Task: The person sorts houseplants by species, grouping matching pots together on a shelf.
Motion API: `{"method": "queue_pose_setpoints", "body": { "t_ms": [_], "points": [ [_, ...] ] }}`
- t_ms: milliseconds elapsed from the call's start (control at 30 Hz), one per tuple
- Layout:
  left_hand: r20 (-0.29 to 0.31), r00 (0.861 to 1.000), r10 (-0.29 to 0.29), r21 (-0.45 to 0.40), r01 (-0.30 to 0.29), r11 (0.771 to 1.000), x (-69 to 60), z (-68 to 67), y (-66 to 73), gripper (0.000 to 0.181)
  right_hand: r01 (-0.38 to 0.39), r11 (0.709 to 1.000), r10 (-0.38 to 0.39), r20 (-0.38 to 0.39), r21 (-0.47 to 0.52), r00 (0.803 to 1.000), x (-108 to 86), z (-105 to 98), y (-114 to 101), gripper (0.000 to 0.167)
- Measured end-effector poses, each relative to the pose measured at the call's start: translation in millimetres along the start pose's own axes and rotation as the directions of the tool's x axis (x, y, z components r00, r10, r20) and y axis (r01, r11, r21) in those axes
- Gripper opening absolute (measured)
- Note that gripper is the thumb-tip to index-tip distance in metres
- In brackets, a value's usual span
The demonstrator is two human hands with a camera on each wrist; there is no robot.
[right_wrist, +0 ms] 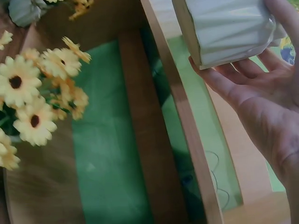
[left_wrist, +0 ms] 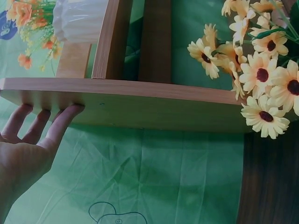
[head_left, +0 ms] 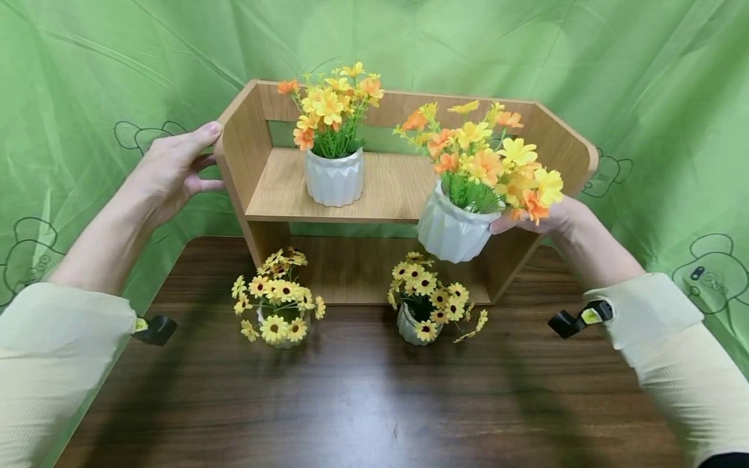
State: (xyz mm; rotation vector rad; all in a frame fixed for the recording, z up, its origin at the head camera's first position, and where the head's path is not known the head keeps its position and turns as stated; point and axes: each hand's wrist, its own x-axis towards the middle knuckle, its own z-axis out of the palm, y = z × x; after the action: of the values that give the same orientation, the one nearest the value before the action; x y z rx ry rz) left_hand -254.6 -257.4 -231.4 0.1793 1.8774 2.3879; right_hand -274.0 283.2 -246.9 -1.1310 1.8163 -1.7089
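My right hand (head_left: 544,218) holds a white fluted flower pot (head_left: 453,224) with orange and yellow flowers, tilted in front of the shelf's right half. In the right wrist view, fingers lie under and around that pot (right_wrist: 229,32). My left hand (head_left: 175,169) touches the outer side of the small wooden shelf (head_left: 240,156) at its left end. The left wrist view shows its fingertips against the side panel (left_wrist: 140,109), fingers fairly straight. A similar pot of orange and yellow flowers (head_left: 335,177) stands upright on the upper board, left of centre.
Two smaller pots of yellow daisy-like flowers stand on the dark wooden table (head_left: 351,403) before the shelf: one at left (head_left: 281,328), one right of centre (head_left: 417,328). A green cloth (head_left: 468,45) with line-drawn figures hangs behind and at the sides.
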Motion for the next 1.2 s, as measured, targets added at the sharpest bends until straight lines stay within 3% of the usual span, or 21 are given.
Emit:
{"method": "queue_pose_setpoints", "body": {
  "t_ms": [233, 467, 667, 1200],
  "points": [
    [0.000, 1.000, 0.005, -0.011, -0.005, 1.000, -0.3, -0.8, -0.2, 0.037, 0.006, 0.999, -0.008, 0.042, 0.050, 0.999, 12.7, -12, -11, 0.055],
    [0.003, 1.000, 0.009, -0.030, -0.009, 1.000, -2.1, -2.9, 0.7, 0.030, -0.018, 0.998, 0.021, -0.049, 0.067, 0.999, 24.5, -21, -16, 0.056],
    [0.005, 1.000, 0.005, 0.000, -0.005, 1.000, -0.7, -1.9, 0.4, 0.035, -0.039, 0.997, 0.046, -0.106, 0.065, 0.993, 33.5, -25, -14, 0.057],
    [-0.008, 1.000, 0.002, 0.002, -0.002, 1.000, -0.4, -0.9, -0.1, 0.039, -0.068, 0.995, 0.079, -0.162, 0.074, 0.984, 48.5, -36, -2, 0.074]
  ]
}}
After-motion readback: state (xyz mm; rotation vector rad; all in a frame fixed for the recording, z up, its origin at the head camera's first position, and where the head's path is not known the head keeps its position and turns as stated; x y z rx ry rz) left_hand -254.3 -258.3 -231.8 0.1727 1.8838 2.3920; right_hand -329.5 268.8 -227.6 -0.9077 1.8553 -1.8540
